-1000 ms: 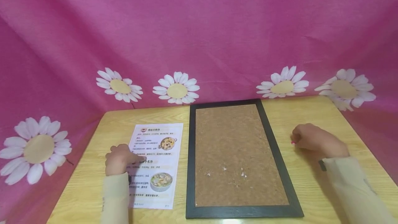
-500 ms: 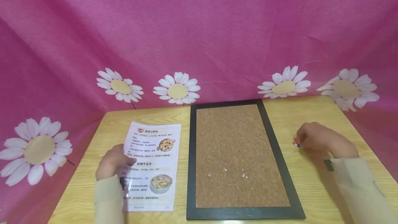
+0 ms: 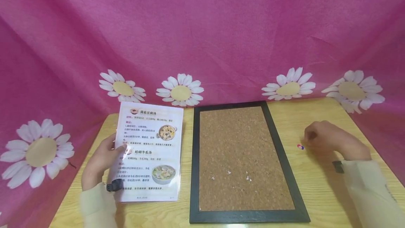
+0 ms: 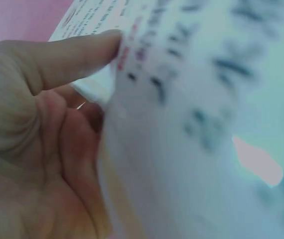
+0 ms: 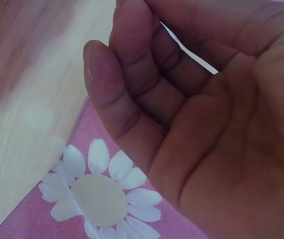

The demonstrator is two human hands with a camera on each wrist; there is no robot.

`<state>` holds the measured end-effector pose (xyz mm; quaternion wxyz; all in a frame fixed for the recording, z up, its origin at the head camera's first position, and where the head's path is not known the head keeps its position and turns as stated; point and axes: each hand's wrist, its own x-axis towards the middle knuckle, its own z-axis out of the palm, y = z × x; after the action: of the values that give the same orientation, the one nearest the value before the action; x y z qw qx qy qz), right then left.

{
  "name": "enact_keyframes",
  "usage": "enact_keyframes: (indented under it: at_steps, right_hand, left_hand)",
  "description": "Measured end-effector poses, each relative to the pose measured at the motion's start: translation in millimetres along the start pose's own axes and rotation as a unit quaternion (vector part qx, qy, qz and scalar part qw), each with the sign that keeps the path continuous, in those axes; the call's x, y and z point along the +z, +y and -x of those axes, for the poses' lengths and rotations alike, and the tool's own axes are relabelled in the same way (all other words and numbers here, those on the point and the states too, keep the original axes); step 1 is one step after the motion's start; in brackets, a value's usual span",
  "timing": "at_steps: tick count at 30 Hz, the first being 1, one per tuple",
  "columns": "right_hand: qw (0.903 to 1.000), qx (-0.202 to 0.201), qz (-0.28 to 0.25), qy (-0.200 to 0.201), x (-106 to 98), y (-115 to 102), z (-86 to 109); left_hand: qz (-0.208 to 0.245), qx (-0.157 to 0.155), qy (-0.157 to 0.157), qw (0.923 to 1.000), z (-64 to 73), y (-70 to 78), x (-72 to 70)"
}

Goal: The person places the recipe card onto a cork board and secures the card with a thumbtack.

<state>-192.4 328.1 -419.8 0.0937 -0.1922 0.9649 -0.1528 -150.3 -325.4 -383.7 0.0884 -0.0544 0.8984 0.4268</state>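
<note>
My left hand [image 3: 100, 160] pinches a glossy recipe sheet [image 3: 148, 189] at its left edge. In the left wrist view the thumb [image 4: 82, 56] lies across the printed face, with the fingers curled behind the sheet. Chinese text and two pictures of soup bowls cover the page, which is raised off the table and faces the head camera. My right hand [image 3: 330, 139] stays low over the table's right side, fingers loosely curled, palm bare in the right wrist view. Just left of its fingertips lie small pink, white and blue pieces [image 3: 300, 146].
A cork board [image 3: 237, 143] with a black frame [image 3: 250, 216] lies on the wooden table [image 3: 288, 115] between the hands. Small white marks [image 3: 249, 178] show on the cork. A pink curtain [image 3: 221, 38] with daisies surrounds the table's back and sides.
The left hand has gripped the recipe sheet's left edge and lifted it from the table. The right hand has let go of the small coloured pieces and drawn slightly right.
</note>
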Motion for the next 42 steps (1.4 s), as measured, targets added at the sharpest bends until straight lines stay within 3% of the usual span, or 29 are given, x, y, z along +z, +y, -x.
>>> enact_keyframes:
  at_steps: [5, 11, 17, 20, 24, 29, 42]
  right_hand:
    - [0.9998, -0.001, 0.008, 0.018, -3, -1, 1.5]
    - [0.9992, 0.001, 0.014, 0.037, -8, -4, 2.7]
    - [0.9981, -0.002, 0.028, 0.055, -12, -5, 2.6]
    - [0.9972, -0.004, 0.03, 0.068, -14, -5, 2.6]
    - [0.9954, -0.006, 0.033, 0.09, -15, -5, 3.1]
    - [0.994, -0.004, 0.03, 0.106, -14, -5, 2.7]
    - [0.9864, -0.022, 0.042, 0.157, -14, -7, 0.0]
  left_hand:
    - [0.076, 0.037, 0.059, 0.9947, -0.5, 0.9, -3.0]
    - [0.208, 0.061, 0.113, 0.9696, -2.6, 8.2, -1.0]
    - [0.247, 0.071, 0.139, 0.9564, -5.7, 21.6, 8.7]
    - [0.261, 0.079, 0.132, 0.9531, -10.1, 27.9, 17.9]
    - [0.241, 0.085, 0.111, 0.9603, -16.2, 35.9, 33.8]
    - [0.215, 0.069, 0.079, 0.9708, -24.4, 46.8, 58.0]
    - [0.236, 0.061, -0.044, 0.9689, -32.7, 64.2, 126.3]
